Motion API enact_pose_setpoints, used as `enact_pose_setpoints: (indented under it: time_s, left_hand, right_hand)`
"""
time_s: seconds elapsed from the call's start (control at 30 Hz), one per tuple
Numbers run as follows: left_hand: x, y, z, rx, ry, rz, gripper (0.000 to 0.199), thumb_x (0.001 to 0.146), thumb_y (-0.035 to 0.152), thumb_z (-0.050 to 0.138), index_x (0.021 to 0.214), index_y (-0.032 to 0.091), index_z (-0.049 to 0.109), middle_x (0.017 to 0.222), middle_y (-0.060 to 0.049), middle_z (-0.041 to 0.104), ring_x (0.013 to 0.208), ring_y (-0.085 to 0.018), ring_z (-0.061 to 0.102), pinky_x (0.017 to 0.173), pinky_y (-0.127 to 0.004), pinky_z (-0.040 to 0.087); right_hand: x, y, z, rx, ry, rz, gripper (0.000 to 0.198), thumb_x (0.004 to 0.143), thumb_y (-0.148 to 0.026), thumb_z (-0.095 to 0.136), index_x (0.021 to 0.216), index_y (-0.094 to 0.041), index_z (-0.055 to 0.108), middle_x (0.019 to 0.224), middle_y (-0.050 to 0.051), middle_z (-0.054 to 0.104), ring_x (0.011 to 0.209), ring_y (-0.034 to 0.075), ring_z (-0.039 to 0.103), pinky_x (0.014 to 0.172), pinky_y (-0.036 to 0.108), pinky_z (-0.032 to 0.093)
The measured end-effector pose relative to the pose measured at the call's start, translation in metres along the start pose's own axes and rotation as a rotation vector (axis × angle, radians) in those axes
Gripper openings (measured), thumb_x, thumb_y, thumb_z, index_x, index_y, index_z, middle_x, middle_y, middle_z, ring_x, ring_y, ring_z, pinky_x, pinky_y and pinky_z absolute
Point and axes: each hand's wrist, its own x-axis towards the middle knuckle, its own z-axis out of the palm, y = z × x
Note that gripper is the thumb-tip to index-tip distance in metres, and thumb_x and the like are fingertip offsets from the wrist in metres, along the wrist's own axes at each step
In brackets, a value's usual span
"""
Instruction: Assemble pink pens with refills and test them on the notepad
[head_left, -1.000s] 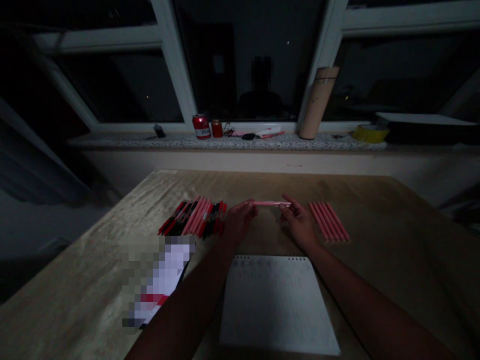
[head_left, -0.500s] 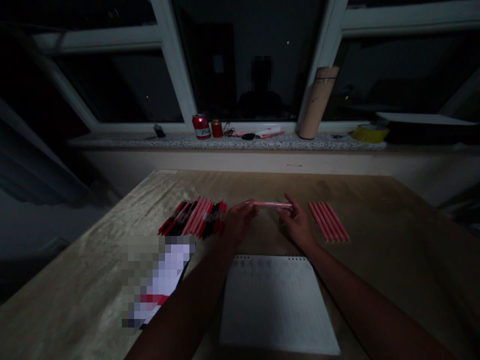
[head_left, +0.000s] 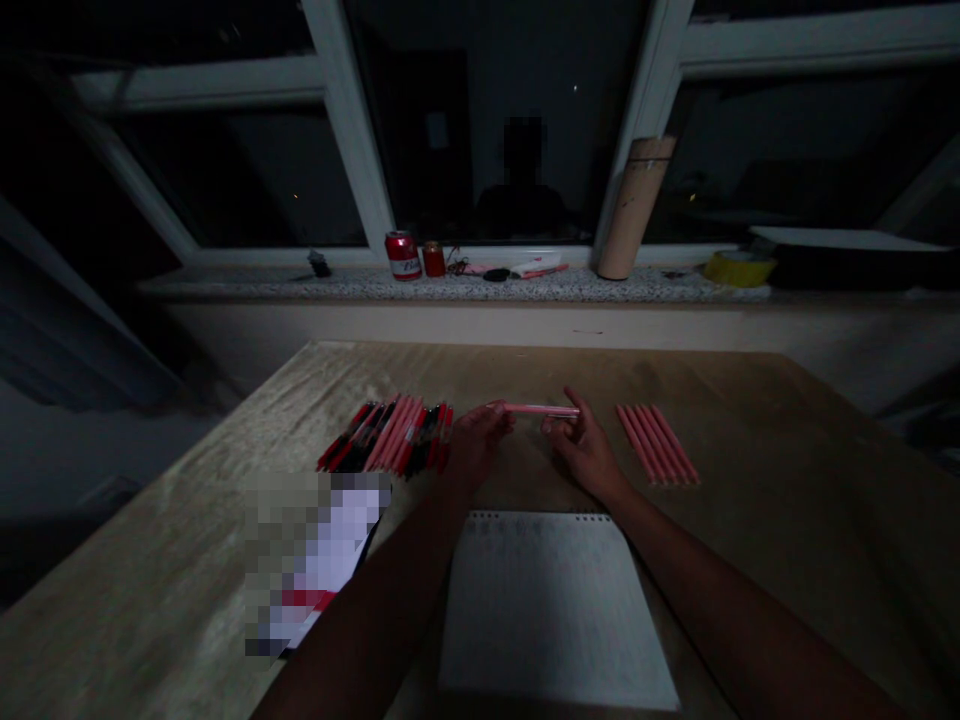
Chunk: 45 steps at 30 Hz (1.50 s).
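Note:
A pink pen (head_left: 538, 410) lies level between my two hands above the table. My left hand (head_left: 480, 435) pinches its left end. At the other end, my right hand (head_left: 585, 445) has its index finger stretched upward behind the pen's tip, with thumb and other fingers curled at the tip. Left of my left hand lies a spread of pens (head_left: 390, 435), pink ones in the middle and red and black ones around them. To the right of my right hand, several pink pens (head_left: 658, 443) lie side by side in a slanted row.
A spiral notebook (head_left: 559, 610) lies below my hands on the table (head_left: 187, 560). A blurred-out phone-like slab (head_left: 330, 560) is by my left forearm. On the windowsill stand a red can (head_left: 403, 256), a red jar (head_left: 433, 259), a tall tube (head_left: 636, 210) and yellow tape (head_left: 739, 268).
My right hand has shifted slightly left along the pen, and its thumb and curled fingers have moved a little. My left hand keeps its pinch in nearly the same place.

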Motion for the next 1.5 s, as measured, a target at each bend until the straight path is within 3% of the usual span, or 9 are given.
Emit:
enact_pose_setpoints:
  time_s: [0.13, 0.23, 0.67, 0.87, 1.07, 1.3, 1.4, 1.5]
  left_hand:
    - [0.002, 0.0, -0.003, -0.021, 0.0, 0.007, 0.021, 0.064, 0.02, 0.073, 0.08, 0.01, 0.066, 0.069, -0.002, 0.066, 0.063, -0.009, 0.062, 0.062, -0.02, 0.048]
    - [0.003, 0.0, -0.004, -0.027, -0.007, 0.01, 0.02, 0.065, 0.02, 0.073, 0.081, 0.01, 0.066, 0.069, -0.002, 0.066, 0.062, -0.009, 0.062, 0.061, -0.02, 0.048]
    - [0.001, 0.0, 0.0, -0.016, 0.002, 0.011, 0.022, 0.063, 0.021, 0.074, 0.079, 0.01, 0.065, 0.068, -0.002, 0.066, 0.062, -0.009, 0.062, 0.062, -0.021, 0.048]
    - [0.001, 0.0, 0.0, 0.004, 0.002, 0.009, 0.022, 0.063, 0.022, 0.074, 0.08, 0.01, 0.065, 0.068, -0.002, 0.066, 0.062, -0.01, 0.062, 0.062, -0.022, 0.047]
    - [0.002, -0.001, -0.002, -0.011, -0.018, 0.016, 0.021, 0.064, 0.022, 0.073, 0.08, 0.009, 0.065, 0.067, -0.003, 0.066, 0.062, -0.01, 0.062, 0.061, -0.021, 0.047]
    - [0.005, -0.001, -0.004, -0.053, 0.03, 0.006, 0.021, 0.064, 0.02, 0.073, 0.08, 0.01, 0.064, 0.068, -0.001, 0.065, 0.062, -0.009, 0.062, 0.062, -0.021, 0.048]
    - [0.005, -0.001, -0.005, -0.063, 0.026, 0.021, 0.021, 0.064, 0.02, 0.073, 0.08, 0.01, 0.064, 0.068, -0.001, 0.064, 0.062, -0.009, 0.061, 0.062, -0.022, 0.048]
    - [0.004, 0.0, -0.004, -0.058, 0.03, 0.017, 0.021, 0.064, 0.02, 0.073, 0.08, 0.01, 0.064, 0.068, -0.001, 0.064, 0.062, -0.009, 0.061, 0.062, -0.021, 0.048]
  right_hand:
    - [0.003, 0.0, 0.001, 0.031, 0.064, -0.009, 0.065, 0.074, -0.037, 0.062, 0.131, -0.02, 0.036, 0.066, -0.007, 0.049, 0.054, 0.009, 0.046, 0.052, 0.02, 0.037]
    - [0.003, 0.0, 0.0, 0.05, 0.058, -0.015, 0.063, 0.073, -0.035, 0.063, 0.13, -0.021, 0.039, 0.072, -0.005, 0.053, 0.058, 0.008, 0.049, 0.053, 0.02, 0.038]
    - [0.001, 0.005, 0.0, 0.029, 0.019, -0.022, 0.069, 0.075, -0.034, 0.063, 0.135, -0.021, 0.033, 0.081, -0.001, 0.059, 0.066, 0.011, 0.054, 0.062, 0.023, 0.042]
    - [-0.001, 0.003, 0.002, 0.016, -0.009, -0.016, 0.079, 0.075, -0.031, 0.063, 0.141, -0.023, 0.02, 0.084, -0.001, 0.059, 0.059, 0.009, 0.05, 0.055, 0.022, 0.04]
    - [0.0, 0.004, 0.002, 0.035, 0.017, -0.036, 0.074, 0.075, -0.03, 0.062, 0.14, -0.022, 0.025, 0.083, 0.0, 0.06, 0.067, 0.011, 0.054, 0.063, 0.025, 0.043]
    - [0.002, -0.002, -0.005, 0.006, 0.206, -0.038, 0.039, 0.077, -0.036, 0.059, 0.111, -0.017, 0.055, 0.074, -0.001, 0.058, 0.056, 0.009, 0.048, 0.053, 0.023, 0.039]
    - [0.004, -0.005, -0.007, -0.037, 0.28, -0.04, 0.031, 0.078, -0.04, 0.057, 0.095, -0.015, 0.059, 0.072, 0.001, 0.059, 0.053, 0.01, 0.046, 0.05, 0.023, 0.037]
    - [0.004, -0.005, -0.008, -0.073, 0.292, -0.046, 0.03, 0.079, -0.041, 0.056, 0.092, -0.015, 0.06, 0.071, 0.001, 0.059, 0.053, 0.01, 0.046, 0.049, 0.023, 0.037]
